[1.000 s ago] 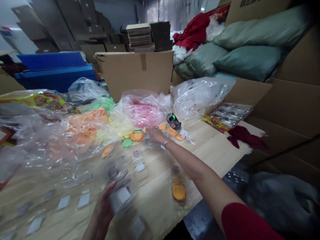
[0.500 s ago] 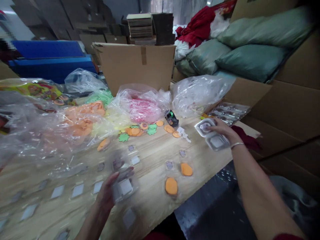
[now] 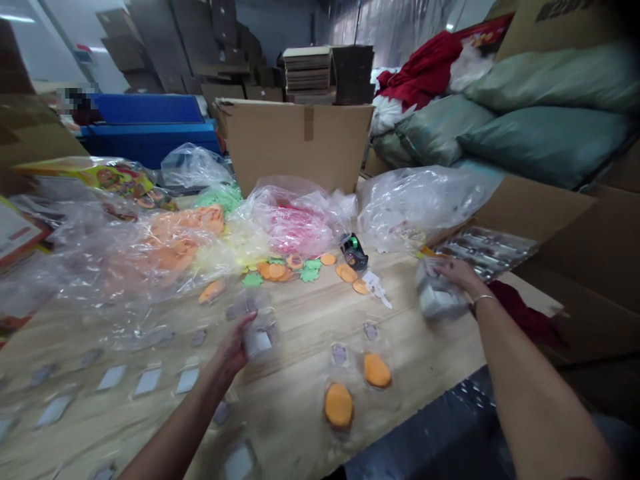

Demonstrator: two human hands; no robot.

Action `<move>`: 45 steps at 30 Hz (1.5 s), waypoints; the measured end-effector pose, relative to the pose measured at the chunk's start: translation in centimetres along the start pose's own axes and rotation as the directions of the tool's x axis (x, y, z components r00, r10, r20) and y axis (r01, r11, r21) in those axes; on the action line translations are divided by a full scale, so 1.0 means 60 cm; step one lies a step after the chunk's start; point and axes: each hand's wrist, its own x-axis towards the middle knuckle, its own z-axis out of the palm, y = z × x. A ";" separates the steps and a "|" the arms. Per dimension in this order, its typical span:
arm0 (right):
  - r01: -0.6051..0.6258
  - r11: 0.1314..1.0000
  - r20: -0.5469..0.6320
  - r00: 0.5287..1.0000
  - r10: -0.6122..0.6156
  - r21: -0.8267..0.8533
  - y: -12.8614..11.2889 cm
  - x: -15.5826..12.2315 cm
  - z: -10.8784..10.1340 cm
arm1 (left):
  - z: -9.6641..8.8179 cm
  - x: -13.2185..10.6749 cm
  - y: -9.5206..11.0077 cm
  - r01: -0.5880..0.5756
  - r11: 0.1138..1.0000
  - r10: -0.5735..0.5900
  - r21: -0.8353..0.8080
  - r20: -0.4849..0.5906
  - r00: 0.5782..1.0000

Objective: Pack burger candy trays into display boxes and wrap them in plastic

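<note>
My left hand is closed on a clear plastic blister tray over the middle of the wooden table. Near the table's right edge, my right hand grips another clear blister tray, blurred by motion. Two orange foam pieces in plastic lie near the front edge. Loose orange and green foam shapes lie farther back beside a small black and green tape dispenser.
Plastic bags of orange, pink and green foam pieces line the back, and a clear bag lies at the right. A stack of blister trays and a red cloth lie at the right edge. A cardboard box stands behind.
My right hand went from the foam shapes to the right edge, took a blister tray and now carries it lower. My left hand with its tray moved farther from me.
</note>
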 end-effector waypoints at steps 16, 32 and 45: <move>0.207 0.939 -0.112 0.963 -0.245 -0.276 -0.088 0.008 0.052 | -0.040 -0.039 0.028 0.082 0.996 -0.083 0.021 0.068 0.994; -0.294 0.956 -0.291 0.914 0.283 0.005 -0.092 0.026 0.085 | -0.090 -0.110 0.026 0.153 0.988 -0.154 -0.019 -0.037 0.987; 0.291 0.952 0.155 0.940 -0.303 0.099 -0.319 -0.136 0.160 | -0.112 -0.128 0.044 0.107 0.983 -0.098 -0.151 0.063 0.993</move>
